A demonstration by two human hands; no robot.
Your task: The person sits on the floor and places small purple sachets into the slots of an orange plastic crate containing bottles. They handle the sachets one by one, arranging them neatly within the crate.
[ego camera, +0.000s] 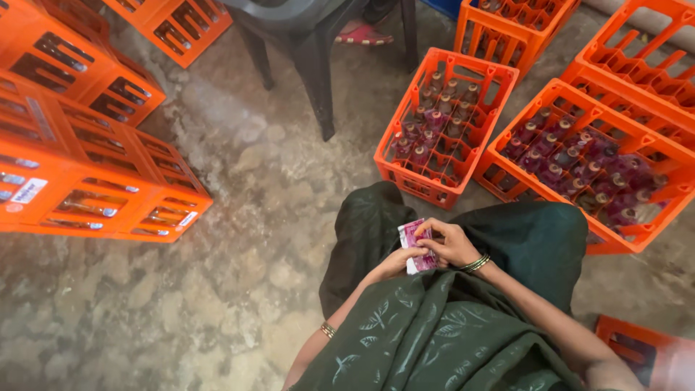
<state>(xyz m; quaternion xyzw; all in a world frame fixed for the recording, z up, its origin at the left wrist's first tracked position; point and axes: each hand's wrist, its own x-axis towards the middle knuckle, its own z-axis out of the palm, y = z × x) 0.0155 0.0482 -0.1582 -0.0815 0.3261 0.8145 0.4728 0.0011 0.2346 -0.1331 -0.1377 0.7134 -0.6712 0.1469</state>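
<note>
**Seated person holding a stack of labels over the lap**

Both hands are meeting above a dark green lap. The right hand [450, 245] is gripping a small stack of pink-and-white labels [415, 244] from the top; the left hand [394, 262] is supporting it from below, fingers curled. Just beyond the hands, two orange crates [405, 168] are sitting full of small bottles [436, 119] that seem to be already carrying pinkish labels. Far to the left, stacked crates [94, 181] are waiting, so much appears left.
</note>
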